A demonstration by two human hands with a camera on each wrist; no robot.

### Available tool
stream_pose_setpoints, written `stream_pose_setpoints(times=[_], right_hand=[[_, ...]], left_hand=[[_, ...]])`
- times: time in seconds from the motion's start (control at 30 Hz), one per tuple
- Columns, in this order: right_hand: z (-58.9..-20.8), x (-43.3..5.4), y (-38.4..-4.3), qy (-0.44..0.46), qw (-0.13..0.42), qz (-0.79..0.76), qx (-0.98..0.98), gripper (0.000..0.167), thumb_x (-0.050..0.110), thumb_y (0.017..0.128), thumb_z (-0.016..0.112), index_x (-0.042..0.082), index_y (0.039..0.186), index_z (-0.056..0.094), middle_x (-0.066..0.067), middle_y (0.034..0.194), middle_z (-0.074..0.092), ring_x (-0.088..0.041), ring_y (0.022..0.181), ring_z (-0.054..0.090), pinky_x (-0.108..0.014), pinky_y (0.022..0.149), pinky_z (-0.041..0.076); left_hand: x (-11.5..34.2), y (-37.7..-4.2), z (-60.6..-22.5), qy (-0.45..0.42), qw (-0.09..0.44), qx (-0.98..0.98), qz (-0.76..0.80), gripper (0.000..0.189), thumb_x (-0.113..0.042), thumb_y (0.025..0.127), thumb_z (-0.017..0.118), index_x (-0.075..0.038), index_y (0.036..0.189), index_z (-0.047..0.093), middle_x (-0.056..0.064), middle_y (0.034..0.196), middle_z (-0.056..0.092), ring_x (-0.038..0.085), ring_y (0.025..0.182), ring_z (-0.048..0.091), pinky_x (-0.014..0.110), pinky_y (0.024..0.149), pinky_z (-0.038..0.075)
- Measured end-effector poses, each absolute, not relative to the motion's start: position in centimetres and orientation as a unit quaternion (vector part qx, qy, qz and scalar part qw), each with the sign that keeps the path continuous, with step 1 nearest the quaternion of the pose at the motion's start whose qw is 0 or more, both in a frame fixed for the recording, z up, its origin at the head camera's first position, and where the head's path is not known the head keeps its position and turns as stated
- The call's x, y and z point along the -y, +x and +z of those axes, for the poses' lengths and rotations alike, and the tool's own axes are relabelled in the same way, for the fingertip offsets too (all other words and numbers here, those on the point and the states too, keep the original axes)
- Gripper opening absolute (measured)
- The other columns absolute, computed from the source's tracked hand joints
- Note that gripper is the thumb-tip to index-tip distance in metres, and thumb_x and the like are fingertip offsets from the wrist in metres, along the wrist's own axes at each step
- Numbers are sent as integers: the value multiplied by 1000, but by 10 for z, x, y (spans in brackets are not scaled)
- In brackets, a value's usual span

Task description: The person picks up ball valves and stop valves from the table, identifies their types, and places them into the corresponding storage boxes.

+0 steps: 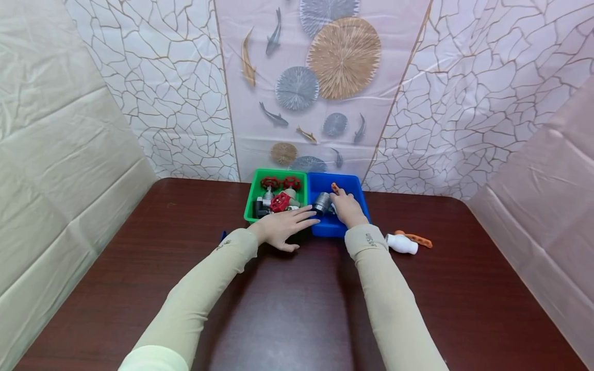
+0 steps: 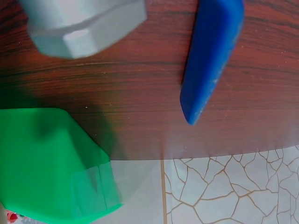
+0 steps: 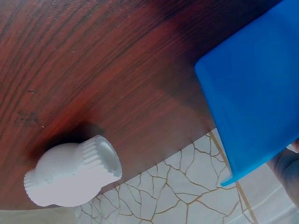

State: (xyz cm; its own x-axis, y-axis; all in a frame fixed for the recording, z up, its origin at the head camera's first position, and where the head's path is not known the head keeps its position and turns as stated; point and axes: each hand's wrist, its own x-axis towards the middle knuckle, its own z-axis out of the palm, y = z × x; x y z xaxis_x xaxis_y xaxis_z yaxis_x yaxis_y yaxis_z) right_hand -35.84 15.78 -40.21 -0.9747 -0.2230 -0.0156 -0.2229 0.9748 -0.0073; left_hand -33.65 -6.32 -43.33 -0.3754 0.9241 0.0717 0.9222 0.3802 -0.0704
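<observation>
My left hand (image 1: 283,229) lies palm down with fingers stretched out, over the front edge where the green bin (image 1: 248,206) and the blue bin (image 1: 325,230) meet. Its fingertips reach close to a silver metal fitting with a black end (image 1: 322,202) in the blue bin. My right hand (image 1: 347,207) is inside the blue bin, fingers curled down at a valve with an orange handle (image 1: 334,187). That handle sticks out beyond the fingertips; most of the valve's body is hidden by the hand. Red-handwheel valves (image 1: 280,202) fill the green bin.
Right of the blue bin lies a white ball valve (image 1: 402,243) with an orange lever (image 1: 419,239). Left of the green bin, mostly behind my left sleeve, are a blue lever (image 2: 210,60) and a silver hex fitting (image 2: 88,28). A patterned cloth wall stands behind the bins.
</observation>
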Motion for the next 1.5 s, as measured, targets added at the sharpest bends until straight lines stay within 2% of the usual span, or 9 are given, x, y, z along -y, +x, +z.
stream_pose_setpoints(times=[0.53,1.0,1.3,1.5], right_hand=[[-398,-160,-355,-113,14,1,-994,45,-1,91,57,4,135,48,-27,134,45,-43,111,52,-51,93,48],[-397,-161,-356,-125,9,10,-992,39,1,95,51,5,133,52,-25,132,48,-41,111,54,-49,93,48],[-391,-164,-353,-139,18,13,-990,39,-2,94,51,7,132,53,-24,132,47,-40,111,53,-49,93,48],[-389,-169,-352,-149,18,17,-989,43,-4,90,56,7,131,53,-24,128,49,-40,109,53,-49,91,49]], left_hand=[[63,-336,-432,-556,52,829,14,80,-47,88,55,-14,152,19,12,156,23,26,147,11,39,115,27],[63,-336,-432,-554,50,831,16,81,-48,88,55,-14,152,19,12,156,22,26,147,11,39,116,26],[63,-336,-432,-552,44,833,12,81,-48,88,56,-15,152,19,12,156,22,26,147,11,40,115,27],[63,-337,-430,-553,39,832,15,81,-46,88,57,-15,152,17,12,157,20,26,147,10,40,116,26]])
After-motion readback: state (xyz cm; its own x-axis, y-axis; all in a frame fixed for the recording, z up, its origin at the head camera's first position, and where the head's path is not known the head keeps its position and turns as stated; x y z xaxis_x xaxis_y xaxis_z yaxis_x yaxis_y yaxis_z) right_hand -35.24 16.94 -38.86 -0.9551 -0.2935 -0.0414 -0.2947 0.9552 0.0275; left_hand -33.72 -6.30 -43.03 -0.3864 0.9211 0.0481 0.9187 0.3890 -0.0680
